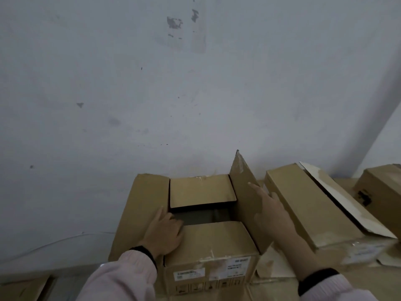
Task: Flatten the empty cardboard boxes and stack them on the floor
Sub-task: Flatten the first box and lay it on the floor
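A brown cardboard box [208, 246] stands in front of me against a pale wall, its top partly open with a dark gap in the middle. My left hand [165, 231] lies flat on the left top flap, fingers at the edge of the gap. My right hand [271, 207] rests with fingers spread against the right flap [243, 183], which stands tilted upward. The far flap [201, 190] and near flap lie roughly level. Both wrists wear dark bands below pale pink sleeves.
A long cardboard box [308, 205] with a torn lid lies close on the right, and another box [382, 187] sits beyond it at the right edge. Flat cardboard [21, 290] shows at the lower left. The wall [130, 83] rises directly behind.
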